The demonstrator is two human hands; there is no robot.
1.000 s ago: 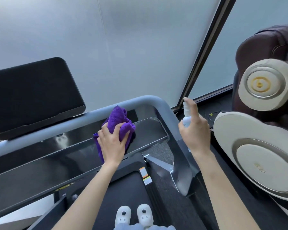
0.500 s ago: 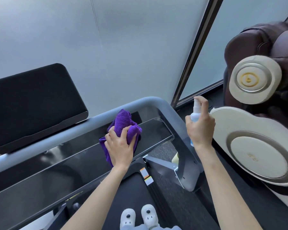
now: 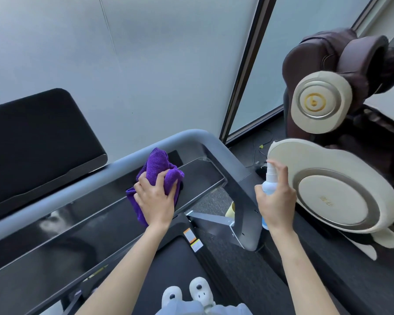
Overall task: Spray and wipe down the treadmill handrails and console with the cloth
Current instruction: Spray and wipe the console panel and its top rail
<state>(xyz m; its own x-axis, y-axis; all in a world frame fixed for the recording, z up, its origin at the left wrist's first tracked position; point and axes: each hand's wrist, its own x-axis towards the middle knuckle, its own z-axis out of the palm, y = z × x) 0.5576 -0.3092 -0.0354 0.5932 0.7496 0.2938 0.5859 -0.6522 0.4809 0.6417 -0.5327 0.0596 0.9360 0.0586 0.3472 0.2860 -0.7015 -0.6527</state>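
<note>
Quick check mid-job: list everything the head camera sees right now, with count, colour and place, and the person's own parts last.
cloth: 1, purple, bunched on the glossy console shelf, under the left hand
spray bottle: 1, white with pale blue body, upright, right of the handrail corner
handrail: 1, grey, running across and bending down at right
console shelf: 1, glossy black, below the handrail
screen: 1, black, far left, tilted
massage chair: 1, brown with cream discs, right
slippers: 2, white, bottom centre on the belt
left hand: grips the cloth
right hand: grips the spray bottle, finger on top
</note>
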